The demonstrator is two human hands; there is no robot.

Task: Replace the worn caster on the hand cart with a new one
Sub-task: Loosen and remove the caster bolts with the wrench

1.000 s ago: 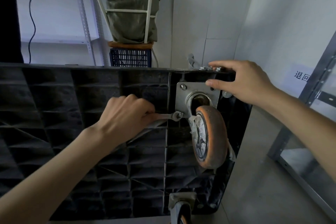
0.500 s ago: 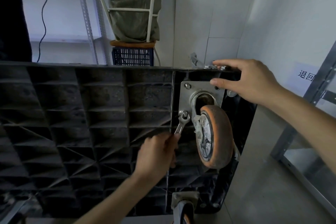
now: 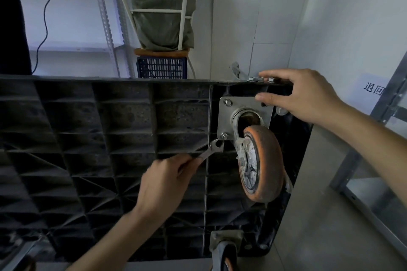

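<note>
Orange-treaded worn caster (image 3: 261,165) bolted by steel mounting plate (image 3: 243,117) to upturned hand cart deck (image 3: 99,138), upper right corner. Left hand (image 3: 164,185) gripping open-end wrench (image 3: 210,149), jaws just below lower-left bolt (image 3: 225,136), apparently unseated. Right hand (image 3: 308,97) loosely spread, thumb on plate, fingers over deck edge. Risk: partial seating, slipping wrench, rounded bolt.

Your hand cart (image 3: 110,138) stands on edge, black ribbed underside facing you. Worn caster (image 3: 259,165): scuffed orange wheel, grey hub, on a steel mounting plate (image 3: 242,108) at the upper right corner. Bolt (image 3: 225,136) at the plate's lower left; wrench (image 3: 212,148) jaw just below it.
</note>
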